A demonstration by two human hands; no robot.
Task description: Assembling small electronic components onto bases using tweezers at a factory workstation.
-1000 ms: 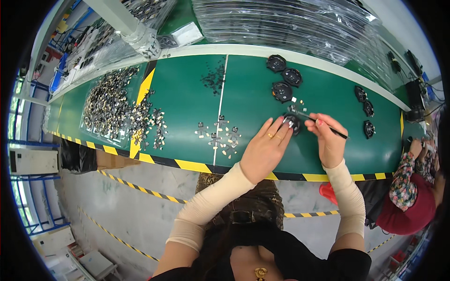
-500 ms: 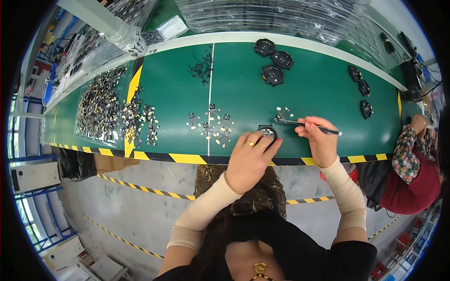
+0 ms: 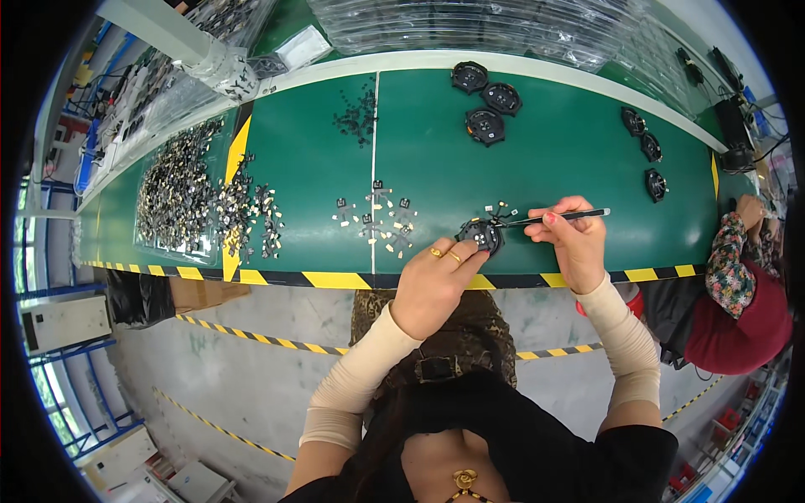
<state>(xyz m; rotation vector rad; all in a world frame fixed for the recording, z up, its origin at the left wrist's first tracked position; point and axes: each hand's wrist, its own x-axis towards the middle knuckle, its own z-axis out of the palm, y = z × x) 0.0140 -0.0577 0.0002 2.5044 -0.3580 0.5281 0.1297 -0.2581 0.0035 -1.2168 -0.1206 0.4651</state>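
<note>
Head view: a person sits at a green surface (image 3: 537, 159) edged with yellow-and-black stripes, both forearms coming up from the lower edge.
Left hand: the left hand (image 3: 436, 281) is curled around the near side of a round black part (image 3: 480, 235), fingers closed on it and pinning it flat, so it likely cannot turn or slide while it is worked on.
Right hand: the right hand (image 3: 574, 239) is pinched shut on slim tweezers (image 3: 553, 219), held low and almost level, their tip reaching left to the top of the round black part.
Part position: it lies on the surface close to the striped front edge, directly before the person, between the two hands.
Small pieces: loose pale and dark small pieces (image 3: 377, 220) lie scattered just left of the part, within easy reach of the tweezers.
Stock: a big heap of metal bits (image 3: 180, 197) sits well to the left.
Other parts: more round black parts (image 3: 486, 101) rest toward the far edge, apart from the working spot.
Neighbour: another person's patterned sleeve (image 3: 728, 260) shows at the right rim.
</note>
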